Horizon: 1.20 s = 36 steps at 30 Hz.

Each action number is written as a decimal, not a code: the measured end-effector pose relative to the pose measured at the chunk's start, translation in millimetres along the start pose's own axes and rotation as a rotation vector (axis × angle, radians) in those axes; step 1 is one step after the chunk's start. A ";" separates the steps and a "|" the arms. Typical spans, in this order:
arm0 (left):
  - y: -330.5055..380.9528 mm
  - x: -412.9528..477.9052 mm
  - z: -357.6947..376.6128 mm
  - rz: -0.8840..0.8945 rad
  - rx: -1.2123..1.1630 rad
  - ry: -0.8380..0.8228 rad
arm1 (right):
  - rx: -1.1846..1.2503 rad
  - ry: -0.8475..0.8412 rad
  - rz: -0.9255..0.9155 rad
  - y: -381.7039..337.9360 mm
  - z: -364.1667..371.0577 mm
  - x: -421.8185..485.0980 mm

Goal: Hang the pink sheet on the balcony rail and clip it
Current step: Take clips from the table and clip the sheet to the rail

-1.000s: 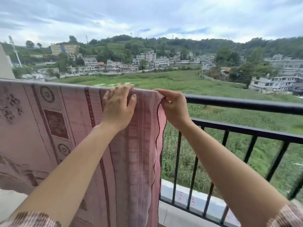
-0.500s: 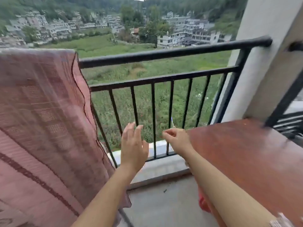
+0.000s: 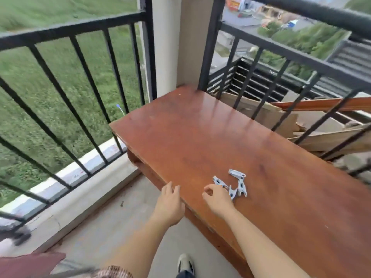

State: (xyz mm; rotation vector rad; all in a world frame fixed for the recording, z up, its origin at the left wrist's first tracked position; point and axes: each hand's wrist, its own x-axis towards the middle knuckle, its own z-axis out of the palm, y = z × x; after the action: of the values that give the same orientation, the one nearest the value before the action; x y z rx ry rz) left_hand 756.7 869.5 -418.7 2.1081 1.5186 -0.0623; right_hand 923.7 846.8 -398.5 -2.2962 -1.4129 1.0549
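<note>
Several pale blue-grey clothes clips [image 3: 236, 184] lie in a loose cluster on a reddish-brown wooden table [image 3: 251, 149]. My right hand [image 3: 217, 198] hovers over the table just left of the clips, fingers curled and apart, holding nothing. My left hand [image 3: 170, 204] is open at the table's near edge, fingers spread. Only a corner of the pink sheet [image 3: 30, 264] shows at the bottom left. The black balcony rail [image 3: 70, 29] runs across the upper left.
A cream pillar [image 3: 172, 41] stands at the corner between two railing sections. Cardboard and wooden boards [image 3: 313, 125] are piled beyond the right railing. The grey concrete floor [image 3: 112, 223] lies between table and railing; my shoe [image 3: 185, 263] shows at the bottom.
Both hands left the sheet on the rail. The view swung right and down to the table, and my right hand has come up beside the clips.
</note>
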 end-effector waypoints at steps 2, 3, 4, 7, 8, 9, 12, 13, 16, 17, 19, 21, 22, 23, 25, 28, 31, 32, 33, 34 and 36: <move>19.7 16.6 20.0 0.005 0.008 -0.059 | -0.042 0.021 0.062 30.5 -15.0 10.8; 26.9 24.8 28.3 0.005 0.014 -0.080 | -0.080 0.041 0.073 42.3 -21.8 17.1; 33.0 32.1 35.6 0.001 0.016 -0.099 | -0.133 0.065 0.072 52.0 -27.7 24.2; 41.5 50.1 52.1 -0.038 0.008 -0.131 | -0.324 0.112 0.025 67.9 -39.5 44.9; 41.6 54.9 55.1 -0.046 0.016 -0.128 | -0.372 0.110 0.000 70.5 -40.6 51.3; 41.9 61.7 59.2 -0.056 0.023 -0.127 | -0.413 0.093 -0.016 74.3 -40.6 59.8; 38.0 75.7 67.7 -0.112 0.021 -0.135 | -0.537 0.032 -0.062 81.4 -35.1 78.3; 36.3 78.7 70.3 -0.124 0.035 -0.147 | -0.570 0.015 -0.073 81.8 -32.8 82.4; 35.0 81.2 74.9 -0.138 0.096 -0.168 | -0.658 -0.001 -0.111 79.7 -26.3 91.5; 35.4 81.5 74.8 -0.139 0.117 -0.175 | -0.676 0.008 -0.118 78.1 -25.0 94.4; 36.5 82.7 73.3 -0.136 0.148 -0.195 | -0.689 0.025 -0.119 74.8 -23.2 99.5; 37.2 83.9 71.1 -0.137 0.174 -0.226 | -0.686 0.023 -0.116 72.3 -22.2 103.6; 36.9 84.9 70.2 -0.139 0.183 -0.245 | -0.683 0.016 -0.112 71.0 -22.1 105.1; 35.7 86.0 69.4 -0.141 0.188 -0.265 | -0.682 0.010 -0.108 69.6 -22.3 106.1; 33.3 87.9 64.2 -0.135 0.177 -0.311 | -0.695 0.001 -0.096 66.6 -22.1 106.9; 27.0 88.9 51.6 -0.127 0.090 -0.331 | -0.675 -0.027 -0.078 58.8 -21.5 104.1; 17.2 80.3 39.8 -0.178 -0.007 -0.277 | -0.619 -0.078 -0.124 49.3 -18.9 96.8; 12.5 75.1 35.6 -0.198 -0.024 -0.259 | -0.611 -0.093 -0.142 44.8 -17.4 93.2; 6.9 69.2 30.6 -0.211 -0.029 -0.246 | -0.605 -0.108 -0.157 39.4 -15.8 89.3; 0.7 63.1 24.7 -0.219 -0.026 -0.235 | -0.598 -0.121 -0.169 32.9 -13.4 85.3; -12.4 49.8 10.2 -0.243 -0.027 -0.218 | -0.573 -0.143 -0.192 16.4 -8.0 75.1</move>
State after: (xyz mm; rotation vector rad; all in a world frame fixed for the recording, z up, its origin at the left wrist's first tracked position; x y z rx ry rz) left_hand 766.5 910.9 -449.1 1.8195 1.6223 -0.3456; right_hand 960.5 903.7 -435.5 -2.4029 -2.1769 0.8484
